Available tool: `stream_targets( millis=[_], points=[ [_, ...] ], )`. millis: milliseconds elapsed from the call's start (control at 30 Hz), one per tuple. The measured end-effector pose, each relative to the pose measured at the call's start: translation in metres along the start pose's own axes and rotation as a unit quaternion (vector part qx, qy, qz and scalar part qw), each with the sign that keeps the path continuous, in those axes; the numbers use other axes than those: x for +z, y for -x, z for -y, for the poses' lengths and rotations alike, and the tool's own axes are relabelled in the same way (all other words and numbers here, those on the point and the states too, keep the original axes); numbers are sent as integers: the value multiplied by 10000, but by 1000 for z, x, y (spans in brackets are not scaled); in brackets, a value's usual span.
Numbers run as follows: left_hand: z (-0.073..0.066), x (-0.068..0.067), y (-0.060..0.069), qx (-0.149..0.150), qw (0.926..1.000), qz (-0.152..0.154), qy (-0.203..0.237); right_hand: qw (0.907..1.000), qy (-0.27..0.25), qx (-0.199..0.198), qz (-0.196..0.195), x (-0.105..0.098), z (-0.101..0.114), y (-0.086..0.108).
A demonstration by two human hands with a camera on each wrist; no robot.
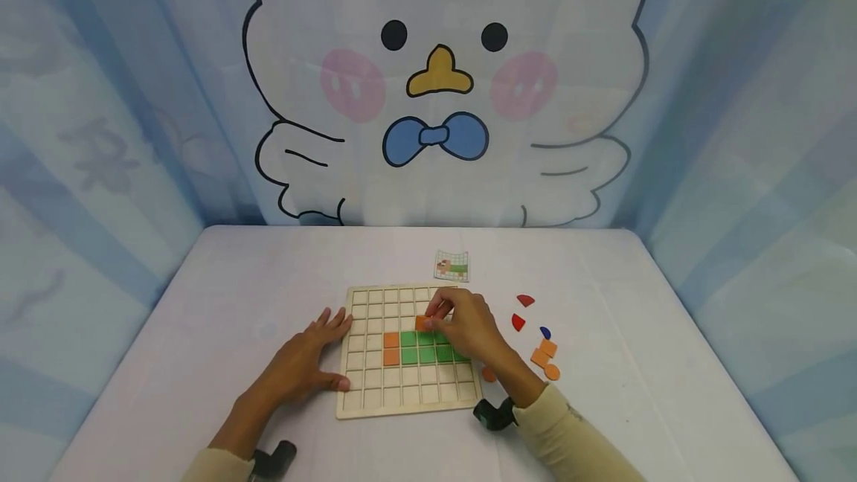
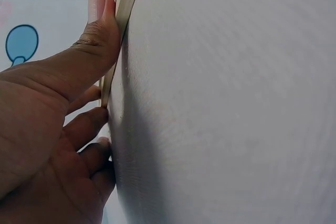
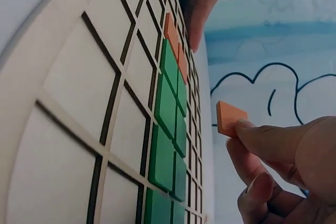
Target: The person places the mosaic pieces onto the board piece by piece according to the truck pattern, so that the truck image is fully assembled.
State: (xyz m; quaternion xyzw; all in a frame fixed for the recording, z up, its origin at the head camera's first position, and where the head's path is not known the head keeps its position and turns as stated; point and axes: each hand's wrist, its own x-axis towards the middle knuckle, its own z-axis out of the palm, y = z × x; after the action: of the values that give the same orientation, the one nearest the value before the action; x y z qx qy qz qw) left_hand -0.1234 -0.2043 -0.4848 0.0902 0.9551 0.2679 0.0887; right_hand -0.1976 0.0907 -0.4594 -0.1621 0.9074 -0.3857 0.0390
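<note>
A wooden grid board [image 1: 375, 398] lies on the table, holding two rows of green square tiles [image 1: 426, 355] with two orange square tiles [image 1: 391, 348] at their left end. My right hand [image 1: 469, 324] pinches another orange square tile [image 3: 230, 119] between thumb and fingers, above the board in the right wrist view. At the board's left edge, my left hand [image 1: 303, 358] rests with fingers spread, thumb and fingertips touching the rim. The left wrist view shows the thumb [image 2: 97, 35] against that edge. My right hand hides part of the board's right side in the head view.
Right of the board lie loose orange square tiles [image 1: 540, 357], orange round pieces [image 1: 552, 372], red wedge pieces [image 1: 525, 300] and a blue half-round piece [image 1: 545, 332]. A small picture card [image 1: 451, 266] lies behind the board. Printed curtains surround the table.
</note>
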Motion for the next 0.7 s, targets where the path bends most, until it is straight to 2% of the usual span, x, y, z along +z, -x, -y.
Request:
stream_targets(
  millis=[333,700],
  points=[
    [3,3,-4,-55,9999,55,-72,9991,-44,-389,131,18,11,-10],
    [6,3,-3,-39,9999,75,-99,9990,152,-369,222,37,19,-23]
  ],
)
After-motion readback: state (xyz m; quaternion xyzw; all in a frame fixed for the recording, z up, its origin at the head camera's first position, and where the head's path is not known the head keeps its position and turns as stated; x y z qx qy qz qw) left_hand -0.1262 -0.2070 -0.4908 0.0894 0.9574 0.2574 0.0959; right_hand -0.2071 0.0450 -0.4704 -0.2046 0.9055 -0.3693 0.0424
